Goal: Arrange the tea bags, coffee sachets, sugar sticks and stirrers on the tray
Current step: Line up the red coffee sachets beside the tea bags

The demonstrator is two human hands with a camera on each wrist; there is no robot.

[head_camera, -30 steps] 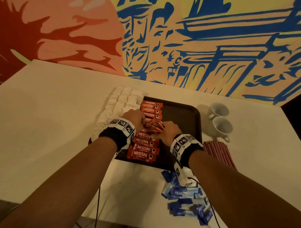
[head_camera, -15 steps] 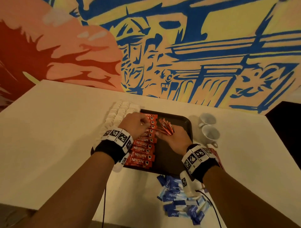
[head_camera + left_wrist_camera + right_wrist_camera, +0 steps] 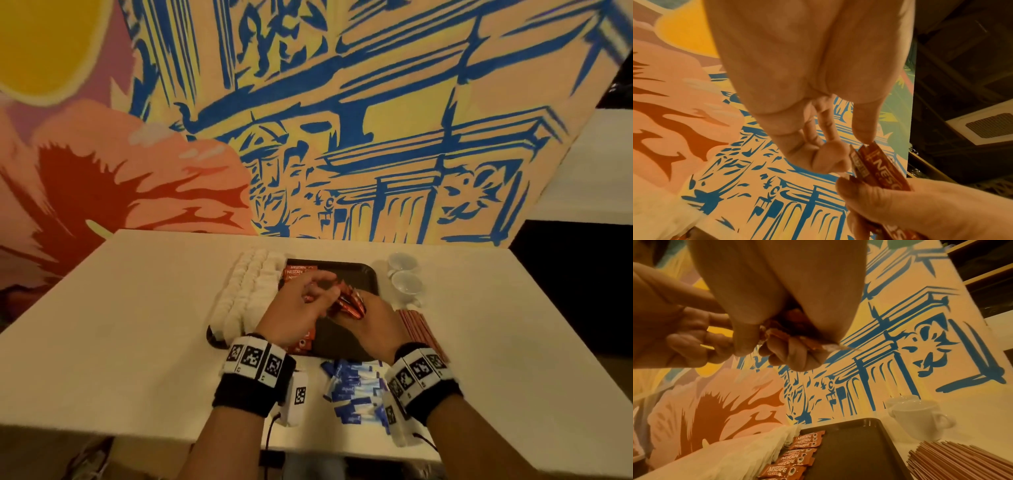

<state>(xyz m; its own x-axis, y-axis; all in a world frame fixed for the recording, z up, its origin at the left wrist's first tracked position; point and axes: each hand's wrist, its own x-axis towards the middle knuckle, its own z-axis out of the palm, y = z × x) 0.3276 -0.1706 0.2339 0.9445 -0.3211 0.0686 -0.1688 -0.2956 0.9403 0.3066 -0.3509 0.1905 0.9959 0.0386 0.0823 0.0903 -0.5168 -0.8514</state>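
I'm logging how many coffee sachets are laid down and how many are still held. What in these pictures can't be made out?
- Head view: the left hand covers the middle of the coffee sachet row, so no count.
- Right wrist view: the row runs off the bottom edge.
- The right hand grips a fanned sachet bunch; overlap, fingers and blur hide its number.
- Blue sugar sticks: print too small.

The right hand (image 3: pixel 777 318) curls round a bunch of red coffee sachets (image 3: pixel 777 335), with the left hand (image 3: pixel 674 331) close at its left. Below, a dark tray (image 3: pixel 857 456) carries a row of sachets (image 3: pixel 795 456) (labelled Nescafe Classic) along its left side, white tea bags (image 3: pixel 731 456) beside them. Two white cups (image 3: pixel 920 417) stand right of the tray, stirrers (image 3: pixel 962 462) nearer.
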